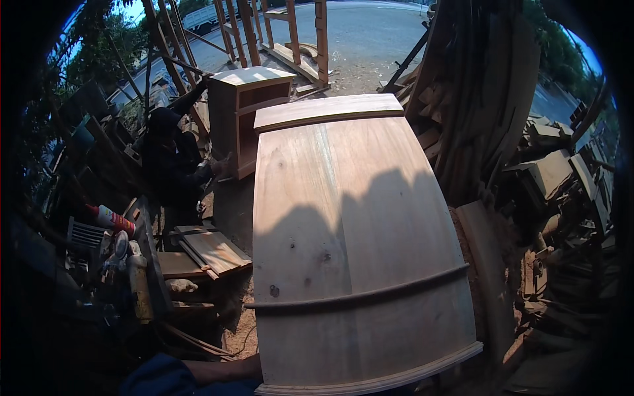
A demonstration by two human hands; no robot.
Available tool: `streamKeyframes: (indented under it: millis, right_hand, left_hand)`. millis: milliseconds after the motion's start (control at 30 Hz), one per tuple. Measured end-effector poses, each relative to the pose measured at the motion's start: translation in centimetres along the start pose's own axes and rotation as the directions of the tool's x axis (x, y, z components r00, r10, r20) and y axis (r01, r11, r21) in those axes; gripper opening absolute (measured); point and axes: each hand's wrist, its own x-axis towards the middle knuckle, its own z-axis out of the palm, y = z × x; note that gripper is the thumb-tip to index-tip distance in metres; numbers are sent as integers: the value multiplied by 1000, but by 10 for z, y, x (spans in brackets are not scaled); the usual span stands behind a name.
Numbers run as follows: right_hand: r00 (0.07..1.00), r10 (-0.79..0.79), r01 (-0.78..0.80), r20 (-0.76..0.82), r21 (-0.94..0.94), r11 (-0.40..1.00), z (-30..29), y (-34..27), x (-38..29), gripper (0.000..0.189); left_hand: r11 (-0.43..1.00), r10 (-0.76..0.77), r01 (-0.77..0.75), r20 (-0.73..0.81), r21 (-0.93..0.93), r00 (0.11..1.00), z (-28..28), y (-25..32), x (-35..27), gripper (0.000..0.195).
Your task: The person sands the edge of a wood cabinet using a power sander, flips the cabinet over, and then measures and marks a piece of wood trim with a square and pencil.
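Before me stands a large piece of unfinished wooden furniture, its broad pale wood panel (pixel 396 232) tilted towards my view. A wide board (pixel 329 111) caps its far end, and stepped moulding (pixel 376 373) edges the near end. Across the lower part lies a thin dark wooden strip (pixel 356 298), its left end jutting slightly past the panel. My left forearm, coming from a blue sleeve, meets the panel's lower left edge; the hand itself is hidden behind the wood. My right hand is out of view. Knots and head-shaped shadows mark the panel.
A person (pixel 173 148) in dark clothes crouches by a smaller wooden cabinet (pixel 223 119). On the left, a bench (pixel 151 257) holds a red-and-white bottle (pixel 111 219); cut boards (pixel 213 245) lie beside it. Tall planks (pixel 488 99) and scrap wood (pixel 550 173) crowd the right. Wooden frames (pixel 294 34) stand behind.
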Motion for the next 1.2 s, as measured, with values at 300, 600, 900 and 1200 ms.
streamKeyframes:
  millis: [300,600,900,1200]
  right_hand:
    - [998,13,-8,58,-86,996,-19,-40,-40,46]
    - [983,18,19,181,-199,980,-36,-115,-98,44]
    - [953,7,121,303,-404,907,-136,-225,-208,43]
    - [948,-7,247,317,-726,641,-214,-347,-264,49]
  left_hand:
    - [999,43,-44,-47,-14,998,37,25,-13,83]
    - [995,101,-103,-176,-1,979,60,78,-22,93]
    - [994,-65,29,-352,-105,934,-12,280,-13,90]
    - [928,-107,-15,-304,-373,947,-67,371,-12,81]
